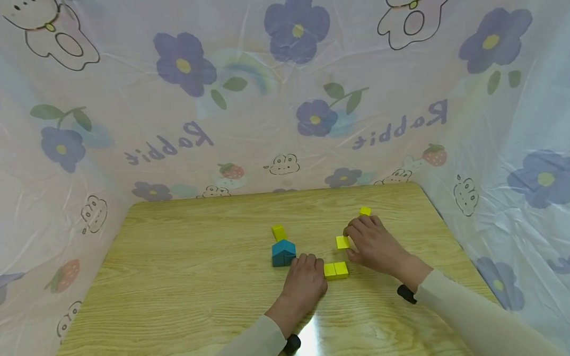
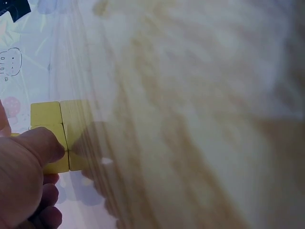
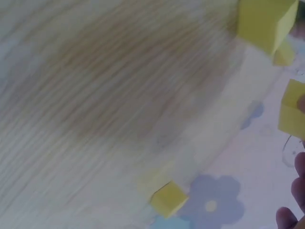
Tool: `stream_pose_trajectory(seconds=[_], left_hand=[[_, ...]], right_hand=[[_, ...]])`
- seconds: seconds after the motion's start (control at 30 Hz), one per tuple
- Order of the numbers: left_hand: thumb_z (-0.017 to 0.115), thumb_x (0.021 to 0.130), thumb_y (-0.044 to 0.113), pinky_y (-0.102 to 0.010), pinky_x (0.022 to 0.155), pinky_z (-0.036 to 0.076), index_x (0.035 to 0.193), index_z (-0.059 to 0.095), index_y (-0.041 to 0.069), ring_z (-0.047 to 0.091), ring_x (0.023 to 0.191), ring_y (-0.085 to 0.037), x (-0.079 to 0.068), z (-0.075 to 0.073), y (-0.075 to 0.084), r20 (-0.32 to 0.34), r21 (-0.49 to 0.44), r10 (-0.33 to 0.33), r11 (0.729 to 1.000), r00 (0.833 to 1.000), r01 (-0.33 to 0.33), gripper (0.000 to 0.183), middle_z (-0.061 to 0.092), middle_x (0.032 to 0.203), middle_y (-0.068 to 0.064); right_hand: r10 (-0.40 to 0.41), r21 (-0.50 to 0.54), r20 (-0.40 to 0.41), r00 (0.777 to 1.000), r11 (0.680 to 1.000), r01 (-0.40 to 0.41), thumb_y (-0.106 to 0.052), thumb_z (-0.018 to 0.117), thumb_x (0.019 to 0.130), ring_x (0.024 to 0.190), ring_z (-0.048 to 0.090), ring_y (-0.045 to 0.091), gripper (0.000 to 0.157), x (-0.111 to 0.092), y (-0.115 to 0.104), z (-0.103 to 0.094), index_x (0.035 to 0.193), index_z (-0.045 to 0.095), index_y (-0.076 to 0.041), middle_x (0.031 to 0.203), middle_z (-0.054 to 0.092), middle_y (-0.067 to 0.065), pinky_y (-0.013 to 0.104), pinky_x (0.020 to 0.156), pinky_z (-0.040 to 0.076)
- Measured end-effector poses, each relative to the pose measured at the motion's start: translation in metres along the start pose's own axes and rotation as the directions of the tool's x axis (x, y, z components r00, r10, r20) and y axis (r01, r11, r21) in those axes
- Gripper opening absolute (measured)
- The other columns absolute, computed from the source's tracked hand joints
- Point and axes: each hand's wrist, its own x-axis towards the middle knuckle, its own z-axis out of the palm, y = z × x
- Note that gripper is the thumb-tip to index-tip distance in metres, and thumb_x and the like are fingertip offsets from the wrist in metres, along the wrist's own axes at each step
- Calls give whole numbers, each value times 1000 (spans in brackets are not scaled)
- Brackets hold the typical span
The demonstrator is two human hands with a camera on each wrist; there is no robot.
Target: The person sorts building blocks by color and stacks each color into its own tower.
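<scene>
Two yellow cubes (image 1: 336, 271) sit side by side on the wooden table. My left hand (image 1: 305, 280) is at their left end, and in the left wrist view its thumb (image 2: 45, 145) presses a yellow block (image 2: 58, 164), with the other fingers curled beyond it. Between thumb and fingers my right hand (image 1: 376, 245) pinches another yellow cube (image 1: 342, 242), behind the row. The right wrist view shows a fingertip on that cube (image 3: 291, 114). Left of my left hand stand blue blocks (image 1: 283, 253) with a peaked top.
A yellow block (image 1: 279, 232) lies behind the blue ones. Past my right hand is a separate yellow cube (image 1: 365, 210). Patterned cloth (image 1: 244, 121) surrounds the back and sides of the wooden table (image 1: 184, 278).
</scene>
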Motion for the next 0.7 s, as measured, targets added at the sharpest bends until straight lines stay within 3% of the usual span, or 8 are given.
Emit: stream_pose_trajectory(seconds=[0.23, 0.37, 0.7], left_hand=[[69, 96, 30, -28, 68, 30, 96, 63, 14, 40, 77, -16, 0, -4, -1, 6, 5, 1, 1000, 1000, -1, 17, 51, 86, 2], [69, 97, 31, -27, 69, 31, 100, 64, 13, 41, 78, -16, 0, -5, -1, 26, -4, 3, 1000, 1000, -3, 19, 51, 86, 2], [69, 97, 33, -28, 70, 31, 106, 65, 12, 43, 80, -16, 1, -3, -1, 59, -28, -12, 1000, 998, 13, 23, 53, 88, 1]], right_hand=[[-51, 73, -5, 999, 996, 52, -26, 81, 83, 101, 52, 24, 35, 2, -24, -4, 108, 64, -10, 108, 61, 2, 41, 83, 39], [-56, 90, 31, 998, 995, 53, -30, 81, 84, 101, 54, 23, 34, 1, -35, -2, 108, 65, -11, 107, 63, 1, 40, 85, 42], [-52, 125, 33, 998, 991, 48, -30, 81, 86, 103, 55, 22, 32, -2, -43, 2, 108, 67, -12, 107, 64, 0, 41, 86, 43]])
